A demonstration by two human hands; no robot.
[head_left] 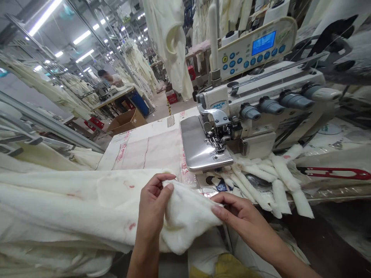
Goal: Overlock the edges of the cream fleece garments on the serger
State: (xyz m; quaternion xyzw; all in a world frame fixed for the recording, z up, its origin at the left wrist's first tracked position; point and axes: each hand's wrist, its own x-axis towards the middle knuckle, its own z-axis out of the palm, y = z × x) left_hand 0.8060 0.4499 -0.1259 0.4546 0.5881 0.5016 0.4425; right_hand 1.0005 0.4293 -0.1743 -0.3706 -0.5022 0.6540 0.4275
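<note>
A long piece of fluffy cream fabric [72,204] lies across the table in front of me, marked with small pink spots. My left hand [153,202] pinches its upper edge between thumb and fingers. My right hand [234,212] grips the fabric's right end, close to the table's front edge. Just beyond both hands stands a white overlock sewing machine [255,112] with a shiny steel bed plate [197,148] and presser foot [216,141]. The fabric end sits a short way in front of the plate, apart from it.
Several cream fabric strips [275,177] are piled at the machine's base. Red thread snips [333,173] lie at the right. A control panel with a blue screen [255,46] stands behind. Cream garments [171,42] hang above. A person [107,79] sits at a far table beside cardboard boxes [127,121].
</note>
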